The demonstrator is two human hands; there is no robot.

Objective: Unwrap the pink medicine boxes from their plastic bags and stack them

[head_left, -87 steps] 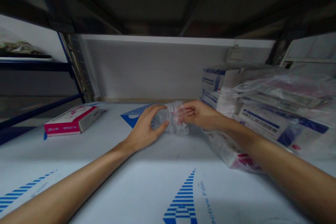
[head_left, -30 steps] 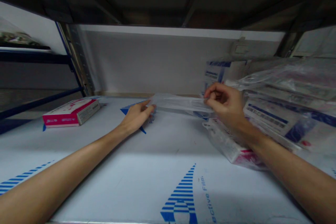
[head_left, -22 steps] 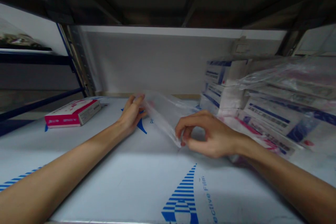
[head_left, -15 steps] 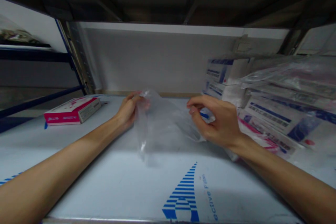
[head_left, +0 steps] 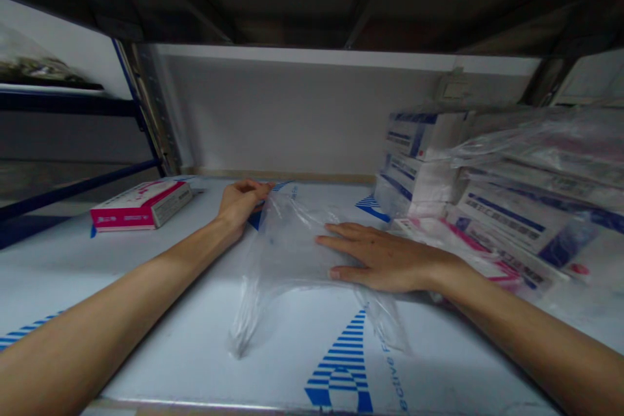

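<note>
A clear plastic bag (head_left: 292, 253) lies spread on the film-covered shelf (head_left: 234, 364), its two handle-like ends reaching toward the front. At the bag's far left corner, my left hand (head_left: 241, 205) is closed, with thumb and fingertips pinching the plastic. My right hand (head_left: 385, 257) rests flat on the right part of the bag, palm down and fingers spread. It covers some of the plastic beneath it.
A pink and white box (head_left: 141, 206) lies at the left. On the right are stacked blue and white boxes (head_left: 507, 208), partly wrapped in clear plastic (head_left: 550, 136). An upper shelf (head_left: 292, 0) hangs low overhead, and a wall (head_left: 292, 117) closes the back.
The bag has come down from between my hands and now lies flatter on the shelf. My right hand has opened from a curled pinch and moved left and down onto the plastic.
</note>
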